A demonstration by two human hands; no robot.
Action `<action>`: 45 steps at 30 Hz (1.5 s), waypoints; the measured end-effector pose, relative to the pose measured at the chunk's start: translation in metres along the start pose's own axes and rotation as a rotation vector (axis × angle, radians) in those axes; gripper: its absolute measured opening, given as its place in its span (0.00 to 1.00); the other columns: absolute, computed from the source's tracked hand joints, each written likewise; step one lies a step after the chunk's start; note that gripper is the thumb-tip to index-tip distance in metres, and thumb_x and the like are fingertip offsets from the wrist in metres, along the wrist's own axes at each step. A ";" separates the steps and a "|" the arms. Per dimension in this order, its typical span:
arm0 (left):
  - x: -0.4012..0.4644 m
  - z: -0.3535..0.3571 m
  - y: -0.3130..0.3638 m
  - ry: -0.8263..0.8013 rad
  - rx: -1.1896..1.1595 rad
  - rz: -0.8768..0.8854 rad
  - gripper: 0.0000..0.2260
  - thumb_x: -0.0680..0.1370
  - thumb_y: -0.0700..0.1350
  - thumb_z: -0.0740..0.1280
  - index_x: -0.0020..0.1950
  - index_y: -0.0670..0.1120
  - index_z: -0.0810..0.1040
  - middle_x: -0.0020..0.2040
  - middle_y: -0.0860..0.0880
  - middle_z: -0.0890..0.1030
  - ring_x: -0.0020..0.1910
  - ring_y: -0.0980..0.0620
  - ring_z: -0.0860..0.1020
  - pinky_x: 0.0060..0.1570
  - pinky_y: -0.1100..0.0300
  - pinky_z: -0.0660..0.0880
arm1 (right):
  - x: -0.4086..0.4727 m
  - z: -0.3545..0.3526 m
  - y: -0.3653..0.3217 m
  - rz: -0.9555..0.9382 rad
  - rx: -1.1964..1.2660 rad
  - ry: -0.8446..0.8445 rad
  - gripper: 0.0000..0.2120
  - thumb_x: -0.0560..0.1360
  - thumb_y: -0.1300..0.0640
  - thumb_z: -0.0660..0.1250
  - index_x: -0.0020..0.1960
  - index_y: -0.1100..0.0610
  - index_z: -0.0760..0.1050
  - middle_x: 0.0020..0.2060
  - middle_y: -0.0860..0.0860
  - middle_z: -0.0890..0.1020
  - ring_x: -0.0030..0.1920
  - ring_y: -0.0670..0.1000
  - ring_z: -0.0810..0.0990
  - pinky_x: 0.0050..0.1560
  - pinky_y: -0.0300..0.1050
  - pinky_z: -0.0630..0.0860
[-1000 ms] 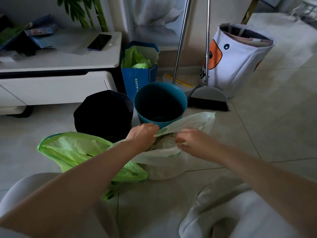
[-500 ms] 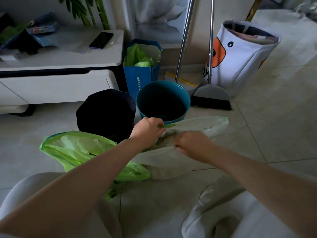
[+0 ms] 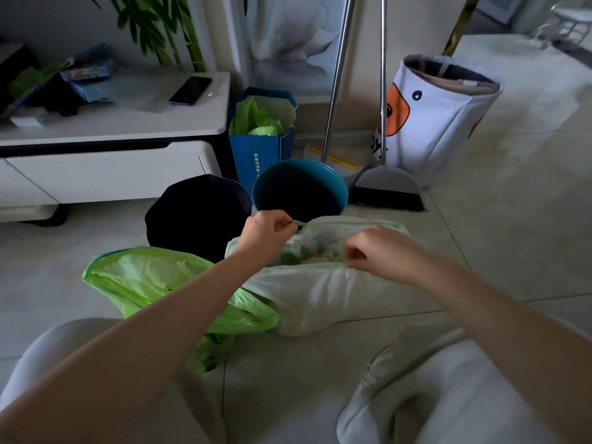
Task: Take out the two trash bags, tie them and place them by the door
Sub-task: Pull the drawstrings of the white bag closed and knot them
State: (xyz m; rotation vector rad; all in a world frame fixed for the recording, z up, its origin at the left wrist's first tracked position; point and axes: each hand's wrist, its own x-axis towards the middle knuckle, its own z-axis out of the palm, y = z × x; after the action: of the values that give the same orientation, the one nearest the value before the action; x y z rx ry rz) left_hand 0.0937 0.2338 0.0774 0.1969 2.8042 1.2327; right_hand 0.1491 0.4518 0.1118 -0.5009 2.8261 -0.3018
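A person sits low on the pale tiled floor (image 3: 480,251) with both bare arms stretched out over a white see-through plastic trash bag (image 3: 320,293). The bag lies on the floor right in front of the round teal plastic bin (image 3: 299,190), and its mouth is open, so some rubbish shows inside. The left hand (image 3: 266,233) pinches the green pull string at the far edge of the bag's mouth, with the fingers curled tight together. The right hand (image 3: 381,248) pinches the green string at the near edge, thumb pressed to the fingertips. The two hands are apart, one at each side of the opening.

A bright green plastic trash bag (image 3: 153,280) lies on the floor to the left, touching the white one and partly under the left arm. Behind it stands a dark round bin (image 3: 195,213), just beside the teal one. A grey broom (image 3: 389,184) stands behind the teal bin.
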 end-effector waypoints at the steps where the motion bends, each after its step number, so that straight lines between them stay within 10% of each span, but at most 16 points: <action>1: -0.003 -0.001 0.001 -0.006 -0.004 0.006 0.06 0.75 0.46 0.69 0.47 0.46 0.83 0.40 0.51 0.83 0.42 0.56 0.80 0.44 0.62 0.76 | -0.002 -0.001 0.001 -0.009 0.011 -0.012 0.01 0.73 0.54 0.66 0.42 0.50 0.76 0.41 0.46 0.77 0.44 0.48 0.76 0.45 0.48 0.76; 10: -0.009 -0.035 0.054 -0.005 -0.136 0.082 0.03 0.75 0.44 0.69 0.45 0.48 0.83 0.39 0.53 0.83 0.40 0.56 0.81 0.42 0.62 0.76 | -0.023 -0.056 -0.010 -0.060 0.183 0.296 0.08 0.71 0.65 0.65 0.42 0.52 0.76 0.37 0.40 0.71 0.36 0.41 0.72 0.38 0.39 0.67; 16: -0.011 -0.071 0.114 0.192 -0.217 0.329 0.02 0.74 0.43 0.70 0.42 0.49 0.83 0.37 0.52 0.84 0.39 0.56 0.82 0.45 0.64 0.78 | -0.043 -0.106 -0.028 -0.164 0.207 0.818 0.07 0.70 0.69 0.66 0.44 0.60 0.79 0.40 0.54 0.77 0.36 0.50 0.74 0.39 0.42 0.71; 22: -0.024 -0.072 0.111 0.154 -0.192 0.299 0.03 0.74 0.43 0.70 0.42 0.48 0.83 0.37 0.49 0.84 0.40 0.50 0.82 0.49 0.48 0.80 | -0.045 -0.114 -0.032 -0.104 0.304 0.923 0.06 0.69 0.68 0.69 0.44 0.61 0.79 0.38 0.52 0.79 0.37 0.47 0.75 0.41 0.29 0.69; 37: -0.050 -0.059 0.110 0.093 -0.271 0.223 0.02 0.76 0.42 0.69 0.45 0.47 0.82 0.37 0.50 0.83 0.35 0.55 0.81 0.46 0.56 0.81 | -0.015 -0.085 -0.049 -0.126 0.566 0.474 0.12 0.74 0.59 0.68 0.57 0.55 0.78 0.48 0.46 0.83 0.50 0.44 0.81 0.54 0.37 0.75; 45: -0.052 -0.061 0.082 0.120 -0.553 0.044 0.12 0.76 0.31 0.60 0.47 0.43 0.81 0.42 0.47 0.82 0.42 0.51 0.81 0.48 0.60 0.78 | -0.006 -0.080 -0.047 -0.109 0.670 0.524 0.07 0.75 0.61 0.67 0.49 0.54 0.81 0.42 0.44 0.82 0.43 0.40 0.80 0.48 0.31 0.73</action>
State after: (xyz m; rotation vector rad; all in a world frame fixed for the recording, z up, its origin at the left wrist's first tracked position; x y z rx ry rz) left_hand 0.1448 0.2363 0.1799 0.1518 2.4281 2.0210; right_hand 0.1466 0.4236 0.2005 -0.4650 2.8919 -1.5253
